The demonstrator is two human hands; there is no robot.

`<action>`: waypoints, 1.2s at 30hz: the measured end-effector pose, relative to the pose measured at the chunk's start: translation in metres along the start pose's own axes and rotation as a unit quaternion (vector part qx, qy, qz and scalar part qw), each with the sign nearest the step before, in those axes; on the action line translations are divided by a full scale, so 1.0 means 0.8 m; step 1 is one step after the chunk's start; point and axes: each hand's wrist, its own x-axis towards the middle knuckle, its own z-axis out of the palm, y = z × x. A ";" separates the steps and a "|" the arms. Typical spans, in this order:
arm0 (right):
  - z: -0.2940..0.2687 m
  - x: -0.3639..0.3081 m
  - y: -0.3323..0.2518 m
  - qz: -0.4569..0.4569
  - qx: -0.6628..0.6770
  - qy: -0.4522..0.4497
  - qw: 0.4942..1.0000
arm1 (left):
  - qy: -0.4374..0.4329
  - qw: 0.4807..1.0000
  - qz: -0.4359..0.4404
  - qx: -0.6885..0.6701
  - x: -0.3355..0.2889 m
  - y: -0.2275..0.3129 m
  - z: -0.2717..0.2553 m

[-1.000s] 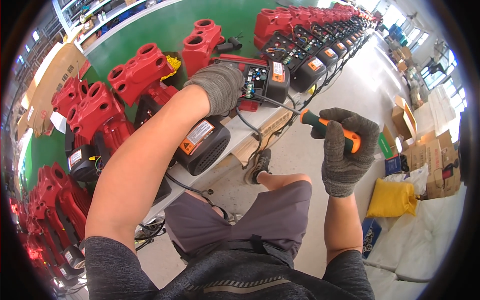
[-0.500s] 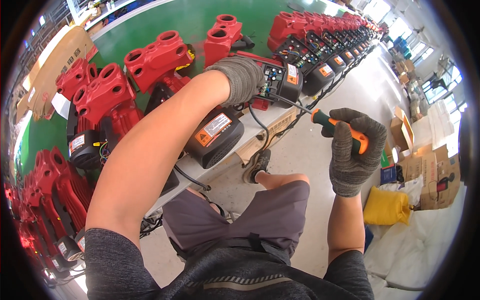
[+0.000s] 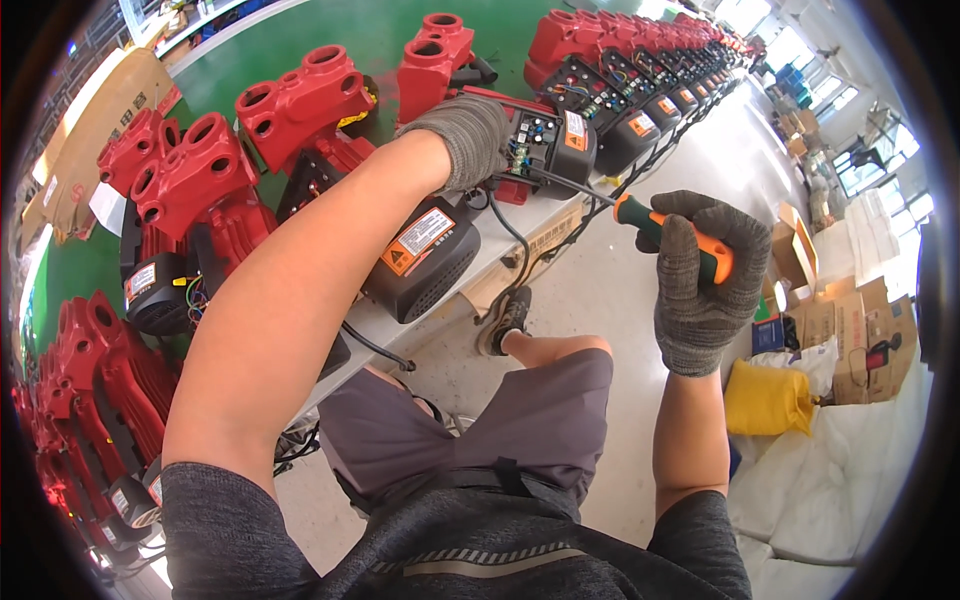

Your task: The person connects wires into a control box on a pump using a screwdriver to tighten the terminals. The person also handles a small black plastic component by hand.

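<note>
In my gloved right hand [image 3: 712,285] is a screwdriver [image 3: 718,258] with an orange and dark green handle, gripped in closed fingers. Its long shaft points left, and the tip ends at the lower edge of an uncovered electrical box [image 3: 535,140] with a circuit board inside. That box sits on the side of a red pump [image 3: 432,62] with a black motor cover [image 3: 574,145]. My left hand [image 3: 462,142], in a grey knitted glove, is curled against the box's left side. Its fingertips are hidden, and whatever they pinch cannot be made out.
More red pumps [image 3: 305,95] stand left on the green bench [image 3: 390,25]; a long row [image 3: 590,45] runs away to the right. Black cables [image 3: 520,235] hang over the bench edge. Cartons [image 3: 840,325] and a yellow sack [image 3: 768,397] lie at right.
The whole view has shifted slightly, with the bench and pumps sitting a little higher and further left. Both hands keep nearly the same pose; the screwdriver's tip stays at the box.
</note>
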 end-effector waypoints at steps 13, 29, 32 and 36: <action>0.001 0.001 -0.009 -0.017 -0.030 -0.021 0.999 | -0.048 0.998 0.043 0.008 0.012 -0.006 0.003; 0.008 0.007 -0.006 -0.045 -0.049 -0.008 0.998 | 0.029 0.999 -0.010 -0.022 -0.002 0.001 0.003; 0.006 0.007 -0.005 -0.046 -0.056 -0.009 0.997 | 0.023 0.999 -0.009 -0.032 -0.004 0.004 0.001; 0.008 0.008 -0.005 -0.054 -0.047 -0.020 0.997 | 0.035 0.999 0.008 -0.033 -0.005 -0.003 0.002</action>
